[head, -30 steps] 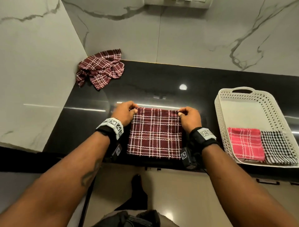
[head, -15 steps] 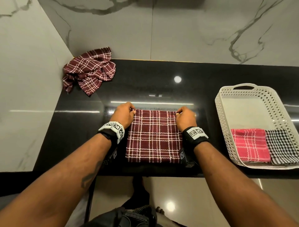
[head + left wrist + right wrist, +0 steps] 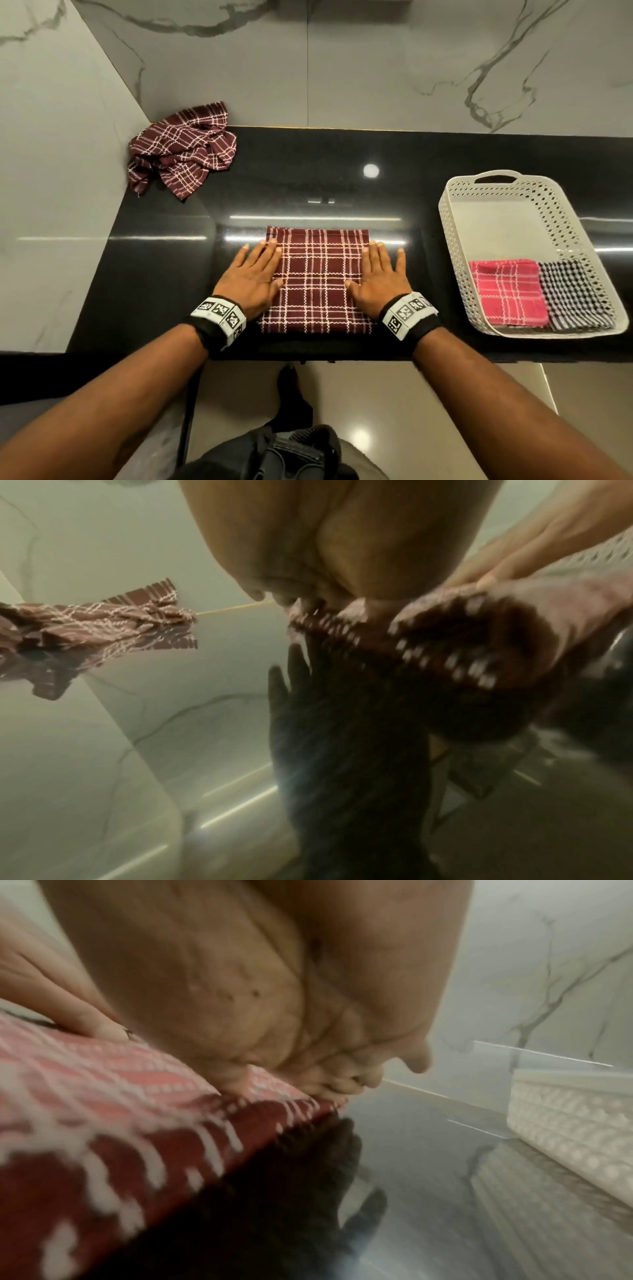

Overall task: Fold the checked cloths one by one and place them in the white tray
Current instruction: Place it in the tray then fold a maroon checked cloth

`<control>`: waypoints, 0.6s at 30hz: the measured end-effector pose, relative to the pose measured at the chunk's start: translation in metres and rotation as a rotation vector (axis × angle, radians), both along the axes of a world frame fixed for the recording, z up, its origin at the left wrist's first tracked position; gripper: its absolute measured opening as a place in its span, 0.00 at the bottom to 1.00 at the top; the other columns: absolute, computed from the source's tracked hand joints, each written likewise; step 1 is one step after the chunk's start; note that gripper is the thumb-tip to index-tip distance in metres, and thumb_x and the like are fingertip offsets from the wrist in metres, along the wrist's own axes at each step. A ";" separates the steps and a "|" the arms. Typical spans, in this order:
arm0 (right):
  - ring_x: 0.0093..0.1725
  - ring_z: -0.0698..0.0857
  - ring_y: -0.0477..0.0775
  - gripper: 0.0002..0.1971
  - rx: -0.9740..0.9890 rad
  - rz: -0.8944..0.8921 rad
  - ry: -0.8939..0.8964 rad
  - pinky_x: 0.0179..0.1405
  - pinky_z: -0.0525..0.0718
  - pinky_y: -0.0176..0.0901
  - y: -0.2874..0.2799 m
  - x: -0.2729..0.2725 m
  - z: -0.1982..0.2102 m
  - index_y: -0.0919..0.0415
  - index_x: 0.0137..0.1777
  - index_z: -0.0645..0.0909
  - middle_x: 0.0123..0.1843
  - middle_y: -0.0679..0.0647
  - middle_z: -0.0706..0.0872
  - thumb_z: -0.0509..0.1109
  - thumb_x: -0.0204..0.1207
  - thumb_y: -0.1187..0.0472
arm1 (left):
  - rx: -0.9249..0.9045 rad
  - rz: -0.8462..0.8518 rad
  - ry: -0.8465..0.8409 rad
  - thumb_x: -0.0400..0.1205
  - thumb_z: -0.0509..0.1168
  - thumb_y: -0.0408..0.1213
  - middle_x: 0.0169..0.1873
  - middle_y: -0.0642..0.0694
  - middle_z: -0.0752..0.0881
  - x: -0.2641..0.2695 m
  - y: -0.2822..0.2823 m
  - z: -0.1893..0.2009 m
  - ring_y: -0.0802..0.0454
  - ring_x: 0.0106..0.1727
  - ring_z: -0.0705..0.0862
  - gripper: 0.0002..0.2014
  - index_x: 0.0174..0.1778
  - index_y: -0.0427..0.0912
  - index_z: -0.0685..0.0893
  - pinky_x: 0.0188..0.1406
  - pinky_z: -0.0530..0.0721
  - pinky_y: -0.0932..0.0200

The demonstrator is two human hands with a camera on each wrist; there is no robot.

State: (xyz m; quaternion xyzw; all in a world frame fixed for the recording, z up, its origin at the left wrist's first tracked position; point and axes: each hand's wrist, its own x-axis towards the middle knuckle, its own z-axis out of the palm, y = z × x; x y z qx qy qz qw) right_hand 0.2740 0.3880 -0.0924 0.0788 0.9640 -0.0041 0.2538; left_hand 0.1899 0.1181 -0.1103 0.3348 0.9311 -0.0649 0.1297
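A folded maroon checked cloth (image 3: 317,281) lies flat on the black counter (image 3: 164,274) near its front edge. My left hand (image 3: 255,270) lies flat with straight fingers on the cloth's left edge, and my right hand (image 3: 378,270) lies flat on its right edge. The wrist views show the same cloth (image 3: 445,653) (image 3: 103,1096) under the left hand (image 3: 325,547) and the right hand (image 3: 274,1001). A second maroon checked cloth (image 3: 183,149) (image 3: 85,626) lies crumpled at the back left corner. The white tray (image 3: 496,226) (image 3: 575,1123) stands at the right, holding a folded pink checked cloth (image 3: 507,296) and a folded black-and-white checked cloth (image 3: 570,299).
Marble walls (image 3: 51,171) close off the counter at the left and at the back. The counter's front edge (image 3: 308,356) runs just below my wrists, with the floor beneath. Bare counter lies between the folded cloth and the tray.
Both hands have let go of the cloth's far corners, drawn back toward me and flattened out on its side edges. The cloth itself has stayed put.
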 end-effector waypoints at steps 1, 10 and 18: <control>0.87 0.34 0.60 0.39 0.026 0.003 0.024 0.81 0.29 0.71 -0.006 0.003 0.004 0.64 0.87 0.38 0.88 0.61 0.36 0.44 0.85 0.39 | 0.003 0.000 0.003 0.87 0.38 0.55 0.87 0.45 0.44 0.005 0.005 0.004 0.48 0.88 0.42 0.34 0.88 0.43 0.47 0.86 0.40 0.43; 0.86 0.32 0.54 0.37 -0.234 0.154 0.024 0.81 0.29 0.68 -0.015 0.043 -0.014 0.54 0.87 0.34 0.87 0.51 0.30 0.44 0.86 0.38 | 0.035 -0.046 -0.039 0.85 0.33 0.61 0.86 0.47 0.40 0.058 0.013 -0.008 0.50 0.87 0.41 0.36 0.88 0.46 0.41 0.87 0.42 0.44; 0.88 0.39 0.61 0.35 -0.211 0.102 0.219 0.82 0.36 0.72 -0.047 0.058 0.007 0.65 0.87 0.46 0.89 0.63 0.43 0.52 0.84 0.52 | 0.195 0.018 0.009 0.77 0.41 0.46 0.86 0.42 0.60 0.089 0.024 0.011 0.48 0.87 0.55 0.37 0.85 0.42 0.62 0.87 0.45 0.45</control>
